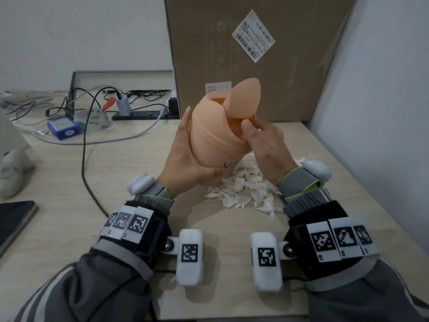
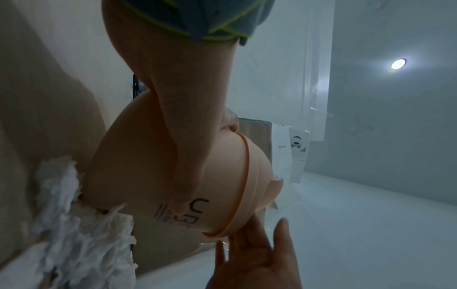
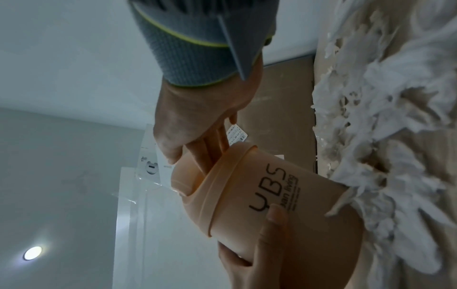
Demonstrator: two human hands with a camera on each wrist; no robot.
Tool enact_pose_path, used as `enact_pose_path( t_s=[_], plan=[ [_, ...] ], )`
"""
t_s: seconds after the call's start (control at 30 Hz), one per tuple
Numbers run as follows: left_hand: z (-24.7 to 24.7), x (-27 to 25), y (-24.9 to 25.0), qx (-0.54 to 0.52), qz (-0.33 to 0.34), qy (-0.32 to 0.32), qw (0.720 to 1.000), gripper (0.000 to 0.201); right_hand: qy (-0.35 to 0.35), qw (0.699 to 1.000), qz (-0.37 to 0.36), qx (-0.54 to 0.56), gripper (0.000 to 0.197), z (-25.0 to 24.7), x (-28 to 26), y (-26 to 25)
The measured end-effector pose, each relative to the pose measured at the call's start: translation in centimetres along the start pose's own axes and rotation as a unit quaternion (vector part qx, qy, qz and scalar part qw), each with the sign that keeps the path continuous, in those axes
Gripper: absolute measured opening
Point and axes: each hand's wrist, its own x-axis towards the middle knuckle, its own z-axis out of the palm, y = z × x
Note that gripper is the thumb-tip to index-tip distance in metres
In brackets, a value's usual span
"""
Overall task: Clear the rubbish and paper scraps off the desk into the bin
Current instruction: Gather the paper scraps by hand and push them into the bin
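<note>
I hold a small peach bin [image 1: 213,138] tilted in the air over the desk, its swing flap [image 1: 243,98] tipped up. My left hand [image 1: 185,156] grips the body from the left, and its thumb lies by the black lettering [image 2: 195,211]. My right hand [image 1: 262,140] is at the top: its fingers [image 3: 207,156] reach into the lid opening and the thumb presses outside on the lid's edge. A pile of white torn paper scraps [image 1: 241,191] lies on the desk under the bin, also seen in the wrist views as scraps [image 2: 74,234] and scraps [image 3: 395,136].
A large cardboard box [image 1: 255,54] stands right behind the bin and a white wall [image 1: 383,112] closes the right side. To the left lie cables [image 1: 86,147], a blue box [image 1: 63,129], a power strip [image 1: 144,115], a white device [image 1: 11,173] and a dark tablet [image 1: 11,219].
</note>
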Motion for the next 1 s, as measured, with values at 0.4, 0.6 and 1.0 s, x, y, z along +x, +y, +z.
enact_pose_path(
  t_s=[0.4, 0.6, 1.0],
  plan=[
    [-0.4, 0.4, -0.9, 0.004, -0.013, 0.097, 0.995, 0.141, 0.215, 0.957, 0.183, -0.072, 0.017, -4.5, 1.0, 3.6],
    [-0.5, 0.5, -1.5, 0.023, -0.020, 0.111, 0.993, 0.142, 0.013, 0.903, 0.336, -0.267, 0.057, -5.4, 0.6, 5.7],
    [-0.6, 0.5, -1.6, 0.018, -0.030, 0.114, 0.993, 0.141, -0.022, 0.962, 0.268, -0.045, 0.026, -4.9, 0.2, 4.3]
  ],
)
